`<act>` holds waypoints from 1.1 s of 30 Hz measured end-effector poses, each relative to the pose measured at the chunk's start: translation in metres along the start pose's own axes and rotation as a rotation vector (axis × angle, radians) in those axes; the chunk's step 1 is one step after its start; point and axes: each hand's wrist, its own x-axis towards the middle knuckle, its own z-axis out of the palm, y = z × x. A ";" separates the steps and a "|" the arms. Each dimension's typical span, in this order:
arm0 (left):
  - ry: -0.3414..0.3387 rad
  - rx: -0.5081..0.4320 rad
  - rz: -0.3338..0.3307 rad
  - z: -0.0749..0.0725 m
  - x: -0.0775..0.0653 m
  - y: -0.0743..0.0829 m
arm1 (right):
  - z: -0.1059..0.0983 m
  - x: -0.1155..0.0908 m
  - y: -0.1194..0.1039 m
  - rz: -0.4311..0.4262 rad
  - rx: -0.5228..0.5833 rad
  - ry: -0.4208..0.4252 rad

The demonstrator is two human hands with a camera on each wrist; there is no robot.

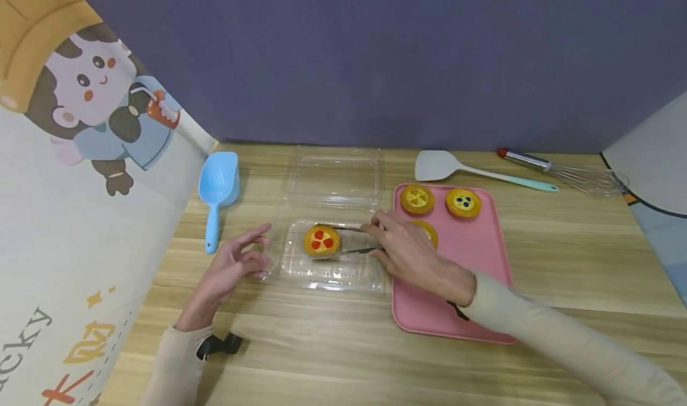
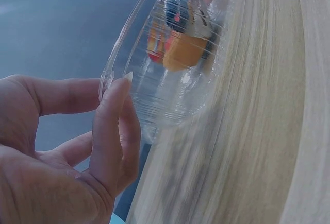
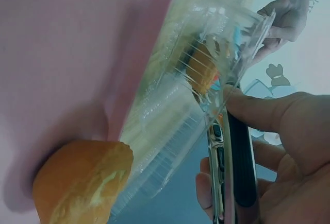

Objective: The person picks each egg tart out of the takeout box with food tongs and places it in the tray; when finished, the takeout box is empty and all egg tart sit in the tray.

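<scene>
An egg tart topped with red fruit pieces (image 1: 322, 239) is inside the bottom half of a clear plastic clamshell box (image 1: 343, 278). Metal tongs with black grips (image 3: 240, 157) are held in my right hand (image 1: 410, 254), their two arms reaching to either side of that tart. On the box's left side, my left hand (image 1: 228, 269) pinches the rim between thumb and index finger, as the left wrist view shows. The box's lid (image 1: 337, 176) lies folded back, away from me. Beneath my right forearm is a pink tray (image 1: 477, 251); one tart (image 1: 429, 230) on it is partly hidden by that hand.
Two more tarts, one with yellow pieces (image 1: 417, 199) and one with dark berries (image 1: 464, 203), sit at the tray's far end. Behind it lie a white spatula (image 1: 437, 166) and a whisk (image 1: 569, 173). A blue scoop (image 1: 219, 182) lies left of the box, near the printed wall.
</scene>
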 end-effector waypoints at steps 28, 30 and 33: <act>0.027 0.016 -0.034 0.005 -0.002 0.005 | 0.003 -0.011 0.009 0.074 0.088 0.046; 0.029 0.018 -0.034 0.005 -0.002 0.006 | 0.000 -0.013 0.010 0.092 0.099 0.051; 0.033 0.016 -0.030 0.004 -0.003 0.007 | -0.006 -0.019 0.013 0.108 0.112 0.071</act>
